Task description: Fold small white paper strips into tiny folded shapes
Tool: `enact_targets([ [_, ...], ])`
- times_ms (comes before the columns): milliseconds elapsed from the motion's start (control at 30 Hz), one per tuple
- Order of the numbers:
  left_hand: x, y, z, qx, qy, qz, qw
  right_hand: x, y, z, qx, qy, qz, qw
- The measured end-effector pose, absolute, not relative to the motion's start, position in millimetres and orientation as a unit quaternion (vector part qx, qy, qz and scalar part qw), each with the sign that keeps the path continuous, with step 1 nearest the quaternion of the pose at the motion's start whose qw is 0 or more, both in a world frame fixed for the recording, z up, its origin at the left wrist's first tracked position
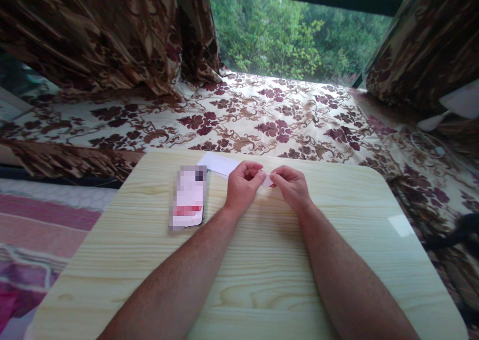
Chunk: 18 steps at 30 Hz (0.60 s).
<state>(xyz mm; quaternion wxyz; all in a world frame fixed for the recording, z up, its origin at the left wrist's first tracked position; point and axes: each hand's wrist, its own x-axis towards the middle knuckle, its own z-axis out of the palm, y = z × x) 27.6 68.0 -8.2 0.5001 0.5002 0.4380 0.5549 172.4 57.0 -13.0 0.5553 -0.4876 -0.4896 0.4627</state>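
Both my hands meet over the far middle of a pale wooden table [262, 260]. My left hand [242, 186] and my right hand [292, 186] each pinch a small piece of white paper [267, 181] held between them, fingers closed. A larger white sheet [220, 163] lies flat on the table just behind my left hand. A phone [188, 196] lies flat to the left of my left hand, its face blurred out.
Behind the table runs a window seat covered in floral cream and maroon cloth [262, 115], with matching curtains [97, 36] at both sides. A white cable and charger [430, 130] lie at the right. Pink bedding [33, 250] is at the left.
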Motion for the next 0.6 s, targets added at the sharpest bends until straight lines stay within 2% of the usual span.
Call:
enact_targets([
  [600, 26.9, 69.3, -12.4, 0.505, 0.436, 0.558, 0.493, 171.2, 57.0, -14.9, -0.489, -0.488, 0.463, 0.555],
])
